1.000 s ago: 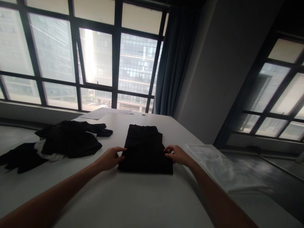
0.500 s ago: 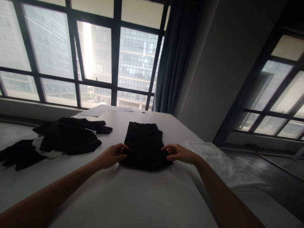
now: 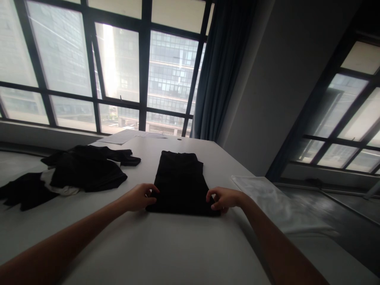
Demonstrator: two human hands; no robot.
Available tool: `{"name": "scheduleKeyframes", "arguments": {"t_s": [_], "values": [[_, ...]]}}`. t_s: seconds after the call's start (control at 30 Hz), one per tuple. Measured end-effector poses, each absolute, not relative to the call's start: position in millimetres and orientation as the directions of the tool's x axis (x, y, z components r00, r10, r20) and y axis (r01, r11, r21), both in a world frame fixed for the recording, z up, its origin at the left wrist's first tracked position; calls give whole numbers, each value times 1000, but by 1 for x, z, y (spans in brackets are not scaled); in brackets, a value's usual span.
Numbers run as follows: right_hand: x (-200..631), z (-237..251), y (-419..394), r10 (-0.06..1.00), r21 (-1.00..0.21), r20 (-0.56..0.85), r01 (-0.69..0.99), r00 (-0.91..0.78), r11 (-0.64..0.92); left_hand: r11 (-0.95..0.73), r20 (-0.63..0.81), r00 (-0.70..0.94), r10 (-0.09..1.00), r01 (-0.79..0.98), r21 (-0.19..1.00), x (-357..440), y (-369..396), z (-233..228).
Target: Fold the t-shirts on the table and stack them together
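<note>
My left hand (image 3: pixel 139 196) sits at the near left corner of the folded black garment (image 3: pixel 181 183), fingers curled in and pinching the cloth's edge. My right hand (image 3: pixel 224 198) is at the near right corner, fingers bent down over the edge and closed on the fabric there. The garment lies flat between my two hands on the white table (image 3: pixel 154 249), a neat dark rectangle running away from my grip toward the window (image 3: pixel 118 67), its near edge level with my knuckles.

Off beyond my left hand, well apart from it, lies a loose heap of black clothes (image 3: pixel 86 172) with a bit of white cloth (image 3: pixel 59 188) showing under it. Farther past that heap, at the far end of the table, rest some sheets of paper (image 3: pixel 124 136). Just outside my right hand, near the table's right edge, is a stack of clear plastic bags (image 3: pixel 276 206), close to my wrist but not touching it. Far ahead of the garment hangs a dark curtain (image 3: pixel 219 71) beside the window, and a grey wall (image 3: pixel 276 79) rises beyond my right hand
</note>
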State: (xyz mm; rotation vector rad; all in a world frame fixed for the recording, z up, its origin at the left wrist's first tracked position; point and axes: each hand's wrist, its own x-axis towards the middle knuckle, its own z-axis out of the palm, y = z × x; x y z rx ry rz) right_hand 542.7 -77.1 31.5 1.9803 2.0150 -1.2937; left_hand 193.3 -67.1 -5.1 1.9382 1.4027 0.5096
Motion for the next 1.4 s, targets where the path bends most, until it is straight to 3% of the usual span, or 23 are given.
{"name": "scheduleKeyframes", "arguments": {"t_s": [0.1, 0.27, 0.33, 0.37, 0.43, 0.5, 0.6, 0.7, 0.83, 1.07, 1.13, 1.23, 1.3, 1.4], "values": [[539, 34, -81, 796, -460, -581, 875, -171, -148, -170, -107, 340, 934, 689, 704, 196, -74, 3], [541, 42, -88, 732, -396, -648, 914, -210, -89, -43, -341, 473, 812, 632, 773, 190, -80, 10], [541, 43, -88, 784, -370, -594, 927, -182, -65, -88, -317, 473, 822, 656, 749, 187, -79, 9], [540, 43, -88, 850, -352, -503, 935, -158, -34, -152, -233, 433, 871, 688, 709, 187, -78, 8], [533, 39, -85, 973, -304, -196, 951, -124, 60, -322, 68, 345, 936, 764, 559, 191, -77, 5], [519, 31, -82, 982, -271, 111, 946, -152, 177, -485, 341, 365, 866, 777, 401, 199, -78, 0], [493, 9, -79, 910, -286, 302, 883, -286, 372, -679, 419, 543, 728, 660, 323, 217, -81, -14], [469, -15, -75, 881, -270, 252, 845, -400, 461, -721, 258, 674, 692, 628, 292, 230, -79, -29], [463, -33, -67, 918, -256, 37, 884, -394, 390, -649, 66, 657, 751, 716, 255, 229, -71, -43], [501, -32, -44, 998, -151, -39, 987, -58, 51, -477, 44, 476, 878, 866, 147, 216, -51, -42], [503, -32, -41, 999, -138, 25, 989, -48, 51, -435, 59, 431, 900, 895, 96, 225, -44, -38], [497, -33, -42, 975, -128, 171, 978, -142, 165, -512, 146, 497, 855, 855, 87, 247, -29, -35], [493, -32, -44, 965, -149, 153, 961, -212, 235, -565, 157, 546, 823, 817, 118, 259, -16, -36], [493, -32, -45, 973, -204, 19, 952, -229, 228, -511, 90, 503, 859, 840, 180, 261, 9, -41]]}}
